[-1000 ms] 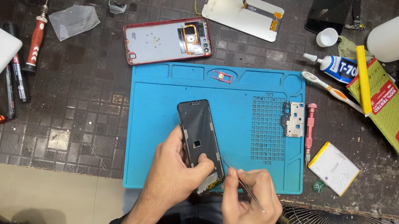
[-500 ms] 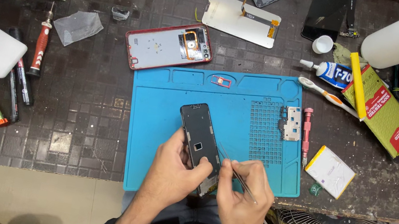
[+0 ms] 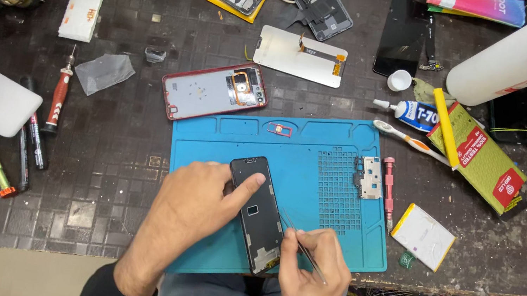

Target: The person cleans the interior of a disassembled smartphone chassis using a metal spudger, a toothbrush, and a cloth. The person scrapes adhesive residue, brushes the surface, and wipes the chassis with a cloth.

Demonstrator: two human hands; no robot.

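The dark tiled counter [image 3: 97,163] carries the whole spread of repair clutter, and the blue silicone work mat [image 3: 342,147] sits at its near edge, probably so that small parts stay put on a soft, grippy surface close to the person. On the mat's near left part lies the black phone frame [image 3: 256,214], angled with its top end away from the person and its lower end toward them; it looks like a dark, slim shell with a small square opening near its middle and a bit of gold-coloured contact at its lower end. The left hand [image 3: 192,211] is laid over the frame's left side, thumb pressed on the upper edge, which seems meant to pin it flat while fine work goes on. The right hand [image 3: 314,274] is closed in a pinch on thin metal tweezers [image 3: 301,243], whose tips point toward the frame's lower right edge; whether they touch it I cannot tell. Further off, apart from the hands, rest a red-rimmed phone back cover [image 3: 212,93], a white plastic bottle [image 3: 517,58], a small circuit board [image 3: 370,177] on the mat's gridded patch, and a red-handled screwdriver [image 3: 58,96] to the left.
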